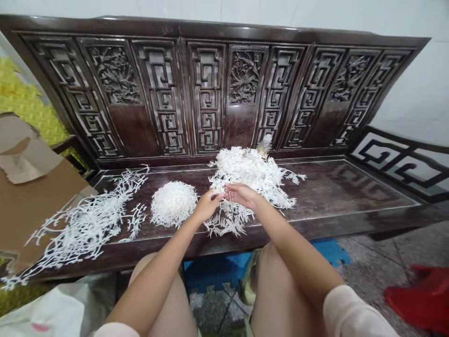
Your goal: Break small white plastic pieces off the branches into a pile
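While the left hand (pixel 207 206) and the right hand (pixel 246 194) meet just above the front of the large white pile (pixel 250 171), their fingers are bent inward and the fingertips come close together. Something thin and white shows at the fingertips, but it is too small, and too like the pile behind it, to tell which hand grips it.

The large pile, made of tangled white branching sprigs, spreads over the middle of the dark wooden tabletop (pixel 343 187), a few sprigs straying to the right. Just to its left sits a rounded mound (pixel 174 203) of short white pieces. Farther left lies a loose heap of long white stems (pixel 94 217), its lower end reaching past the front edge, near a torn sheet of cardboard (pixel 38 192).

Behind the large pile, a clear bottle (pixel 265 144) stands near the carved backrest (pixel 242 124), its lower part hidden. Below the tabletop's front edge, a blue mat (pixel 219 271) lies on the floor (pixel 379 262).
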A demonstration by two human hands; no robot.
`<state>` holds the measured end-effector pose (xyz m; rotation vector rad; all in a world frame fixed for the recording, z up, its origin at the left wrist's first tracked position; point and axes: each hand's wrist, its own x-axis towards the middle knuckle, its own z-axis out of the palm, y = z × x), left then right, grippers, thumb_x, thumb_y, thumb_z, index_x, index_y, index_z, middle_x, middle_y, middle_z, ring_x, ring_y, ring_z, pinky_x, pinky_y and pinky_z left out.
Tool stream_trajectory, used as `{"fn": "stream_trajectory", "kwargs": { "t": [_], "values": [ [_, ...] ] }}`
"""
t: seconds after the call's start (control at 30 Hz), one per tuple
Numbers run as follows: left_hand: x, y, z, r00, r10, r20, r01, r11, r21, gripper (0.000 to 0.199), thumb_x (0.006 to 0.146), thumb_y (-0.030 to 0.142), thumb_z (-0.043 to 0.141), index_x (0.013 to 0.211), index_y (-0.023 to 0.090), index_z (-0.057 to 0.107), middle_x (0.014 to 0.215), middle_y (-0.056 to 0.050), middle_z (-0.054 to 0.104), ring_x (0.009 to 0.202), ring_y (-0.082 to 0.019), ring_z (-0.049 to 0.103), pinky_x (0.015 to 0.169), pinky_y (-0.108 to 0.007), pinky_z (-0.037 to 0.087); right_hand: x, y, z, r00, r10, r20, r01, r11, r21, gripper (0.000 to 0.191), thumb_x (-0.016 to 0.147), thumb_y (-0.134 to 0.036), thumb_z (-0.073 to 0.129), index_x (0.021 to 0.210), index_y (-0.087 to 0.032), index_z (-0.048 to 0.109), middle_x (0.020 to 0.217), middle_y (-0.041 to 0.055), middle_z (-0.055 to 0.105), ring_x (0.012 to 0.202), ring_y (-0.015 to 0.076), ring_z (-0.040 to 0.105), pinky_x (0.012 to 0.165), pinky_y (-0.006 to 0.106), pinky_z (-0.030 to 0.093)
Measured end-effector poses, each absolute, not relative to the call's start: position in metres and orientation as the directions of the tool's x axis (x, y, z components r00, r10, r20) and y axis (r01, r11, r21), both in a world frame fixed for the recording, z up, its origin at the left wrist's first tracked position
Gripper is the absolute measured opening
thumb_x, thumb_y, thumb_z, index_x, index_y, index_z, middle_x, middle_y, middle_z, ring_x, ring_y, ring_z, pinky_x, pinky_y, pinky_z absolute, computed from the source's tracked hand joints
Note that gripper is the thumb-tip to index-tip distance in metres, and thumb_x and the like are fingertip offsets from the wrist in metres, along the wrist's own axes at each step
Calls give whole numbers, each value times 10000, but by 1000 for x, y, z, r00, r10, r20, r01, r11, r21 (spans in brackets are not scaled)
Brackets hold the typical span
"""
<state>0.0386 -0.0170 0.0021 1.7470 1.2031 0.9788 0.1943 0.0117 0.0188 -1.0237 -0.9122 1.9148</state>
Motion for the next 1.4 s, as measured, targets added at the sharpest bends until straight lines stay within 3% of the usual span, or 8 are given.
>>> {"fn": "stream_trajectory", "kwargs": {
  "t": [0.13, 0.27, 0.5, 0.73, 0.87, 1.03, 1.17, 1.4],
  "values": [
    [38, -15, 0, 244, 964, 110, 380, -199, 903, 359, 779, 478, 356, 678, 161, 491, 628, -1, 514, 632, -128, 482, 644, -256, 381, 190, 14, 13, -378, 868, -322, -279, -439, -854, 86, 685, -151, 573, 639, -126, 505, 495, -28, 455, 455, 56, 404, 505, 213, 344],
    [38, -14, -3, 255, 963, 90, 311, -169, 935, 387, 786, 496, 330, 720, 158, 507, 619, 0, 503, 624, -123, 481, 641, -257, 388, 188, 14, 12, -433, 832, -346, -297, -494, -817, 14, 677, -133, 512, 667, -123, 516, 481, -39, 404, 443, 57, 344, 490, 221, 317],
    [34, -18, 2, 196, 963, 186, 287, -238, 928, 428, 766, 433, 438, 1135, 217, 447, 1084, -54, 539, 878, -153, 519, 761, -272, 398, 183, 5, 19, -411, 869, -276, -240, -395, -886, 150, 609, -117, 614, 733, -145, 535, 599, -23, 487, 517, 60, 405, 562, 230, 361],
    [29, -10, -3, 132, 976, 171, 394, -210, 895, 382, 760, 478, 400, 824, 161, 602, 746, -26, 614, 646, -140, 527, 649, -260, 393, 178, 6, 13, -280, 939, -201, -131, -245, -961, 240, 595, -327, 665, 673, -148, 525, 545, -45, 422, 484, 53, 367, 517, 225, 324],
    [30, -10, -3, 168, 979, 118, 469, -185, 864, 446, 734, 543, 384, 588, 150, 535, 563, -2, 539, 562, -128, 479, 595, -250, 358, 175, 8, 13, -106, 985, -138, 11, -138, -990, 256, 643, -399, 592, 680, -149, 551, 537, -46, 398, 472, 54, 326, 495, 226, 280],
    [34, -13, -1, 215, 965, 149, 423, -229, 876, 449, 771, 539, 304, 582, 162, 460, 555, 11, 491, 562, -119, 456, 593, -241, 348, 173, 4, 18, -106, 991, -83, 40, -79, -996, 304, 645, -448, 565, 725, -155, 561, 646, -18, 483, 533, 62, 342, 521, 218, 283],
    [35, -17, 0, 155, 976, 150, 386, -200, 900, 462, 810, 514, 207, 604, 168, 433, 570, 0, 481, 569, -122, 458, 578, -241, 345, 176, 4, 18, -106, 993, -58, 106, -47, -993, 336, 638, -486, 551, 646, -152, 519, 563, -31, 440, 532, 70, 334, 538, 220, 283],
    [49, -26, -1, 25, 981, 190, 543, -173, 822, 444, 817, 477, 217, 545, 175, 396, 547, -10, 469, 549, -128, 422, 539, -252, 288, 170, 19, 3, -5, 997, 80, 358, 76, -931, 286, 656, -429, 543, 578, -156, 513, 524, -23, 441, 535, 90, 373, 549, 228, 307]
  ]
}}
